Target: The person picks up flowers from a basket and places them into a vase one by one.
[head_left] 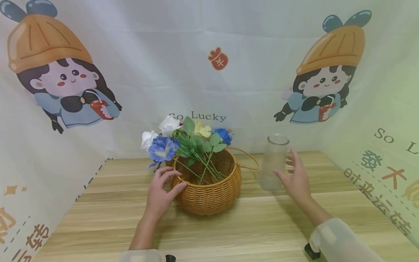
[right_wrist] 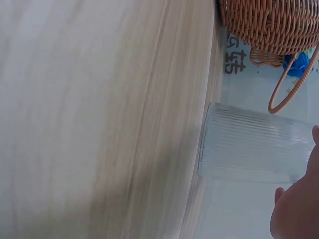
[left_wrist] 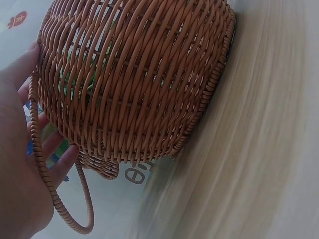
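A round wicker basket (head_left: pixel 209 198) stands on the table with artificial flowers in it, their green stems (head_left: pixel 209 167) crossing inside. My left hand (head_left: pixel 162 191) lies at the basket's left rim, fingers spread and loosely bent, thumb and fingertips touching the wicker. In the left wrist view, the left hand (left_wrist: pixel 20 144) is beside the basket wall (left_wrist: pixel 134 79), and a loop handle (left_wrist: pixel 47 179) passes in front of its fingers. To the right stands a clear ribbed glass vase (head_left: pixel 273 167), upright. Around its right side my right hand (head_left: pixel 296 180) is spread, thumb apart from the fingers.
White roses (head_left: pixel 170 125), a blue-purple flower (head_left: pixel 163 148), a yellow flower (head_left: pixel 202 129) and a blue rose (head_left: pixel 223 136) lean over the back rim. Another handle (head_left: pixel 250 158) sticks out toward the vase. A printed cloth (head_left: pixel 147 72) surrounds the wooden table (head_left: pixel 245 233).
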Demonstrator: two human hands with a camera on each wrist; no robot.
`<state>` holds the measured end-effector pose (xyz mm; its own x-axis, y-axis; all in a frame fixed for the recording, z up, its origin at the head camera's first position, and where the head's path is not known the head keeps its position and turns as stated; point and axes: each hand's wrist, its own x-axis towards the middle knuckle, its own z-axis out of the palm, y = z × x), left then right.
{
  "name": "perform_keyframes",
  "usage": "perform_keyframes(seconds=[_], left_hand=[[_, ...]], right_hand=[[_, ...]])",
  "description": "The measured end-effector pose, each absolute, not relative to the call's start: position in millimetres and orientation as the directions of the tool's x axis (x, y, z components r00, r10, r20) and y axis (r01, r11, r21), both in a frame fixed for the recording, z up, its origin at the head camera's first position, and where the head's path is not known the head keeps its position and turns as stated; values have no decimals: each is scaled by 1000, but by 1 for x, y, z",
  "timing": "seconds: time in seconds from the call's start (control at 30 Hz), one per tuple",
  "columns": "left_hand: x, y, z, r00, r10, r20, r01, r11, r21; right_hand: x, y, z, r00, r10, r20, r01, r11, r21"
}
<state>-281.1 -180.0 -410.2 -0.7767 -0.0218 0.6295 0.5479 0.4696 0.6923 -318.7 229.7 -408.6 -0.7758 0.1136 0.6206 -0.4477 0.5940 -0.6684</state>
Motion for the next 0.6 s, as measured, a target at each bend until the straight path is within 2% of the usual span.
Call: perform_keyframes(seconds=[0.17, 0.43, 0.6], left_hand=[[-281, -180, -410, -773, -19, 634, 553, 469, 689], [-281, -181, -410, -773, -16, 634, 554, 471, 687], [-282, -181, -412, -767, -13, 641, 559, 476, 679]], right_hand=[[-310, 224, -408, -746, 151, 648, -441, 617, -652], [-303, 209, -406, -643, 182, 744, -531, 594, -604], [-303, 199, -406, -628, 192, 754, -562, 559, -610]])
